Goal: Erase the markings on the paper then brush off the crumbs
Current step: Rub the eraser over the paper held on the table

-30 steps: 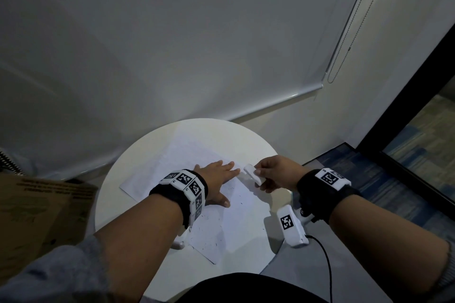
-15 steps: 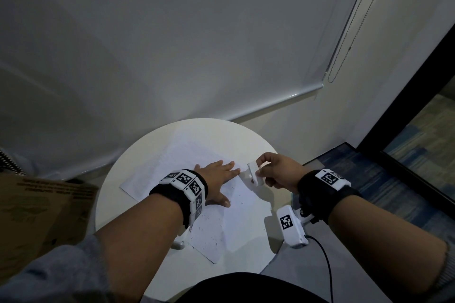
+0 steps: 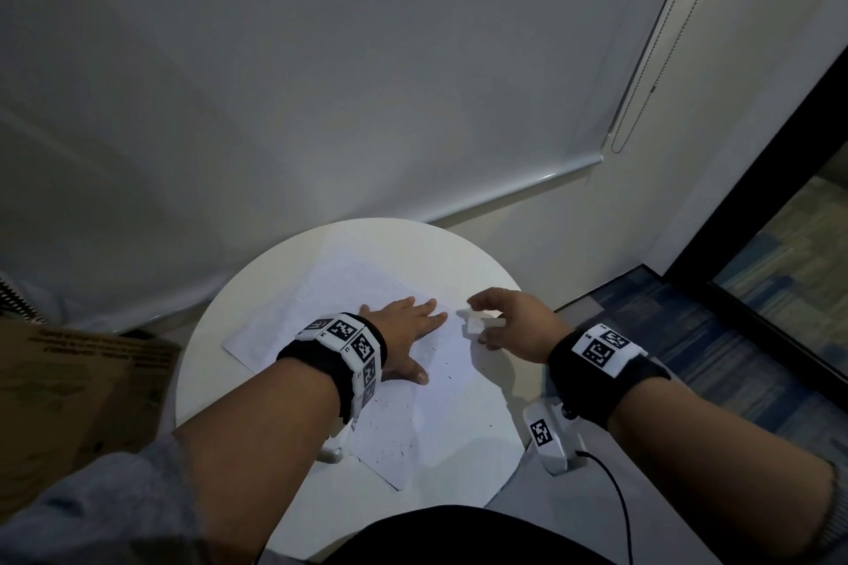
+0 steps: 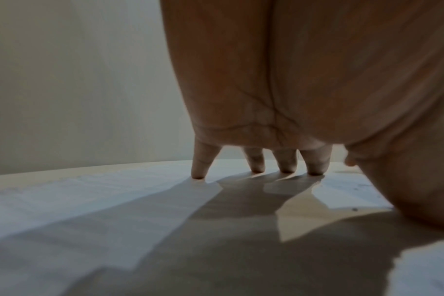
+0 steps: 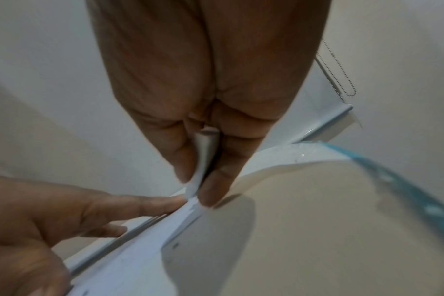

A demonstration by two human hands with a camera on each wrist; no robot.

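Head view: a round, smooth white desk (image 3: 284, 289) carries a thin rectangular sheet of white paper (image 3: 440, 399), lying flat with its long axis running diagonally from the far left to the near right. Small dark specks, the crumbs (image 3: 390, 440), are scattered over the near part of the sheet. The left hand (image 3: 404, 330) lies palm down on the paper, fingers (image 3: 426, 307) straight and slightly spread, pointing toward the far right, holding nothing. The right hand (image 3: 509, 321) hovers just beside it at the sheet's right edge, its fingers curled and pinching a small white block, the eraser (image 3: 477, 321). The eraser is matte and oblong; in this view its long axis runs roughly left to right, and one end points toward the left fingertips.

Left wrist view: four fingertips (image 4: 198, 170) press the paper (image 4: 89, 210), which appears smooth and faintly lined; hard-edged shadows fall across it.

Right wrist view: the eraser (image 5: 203, 160) is clamped between thumb and forefinger, its lower end meeting the paper's (image 5: 145, 250) edge, close to the left hand's (image 5: 25, 230) extended fingertip. The desk's (image 5: 304, 220) rim is curved.
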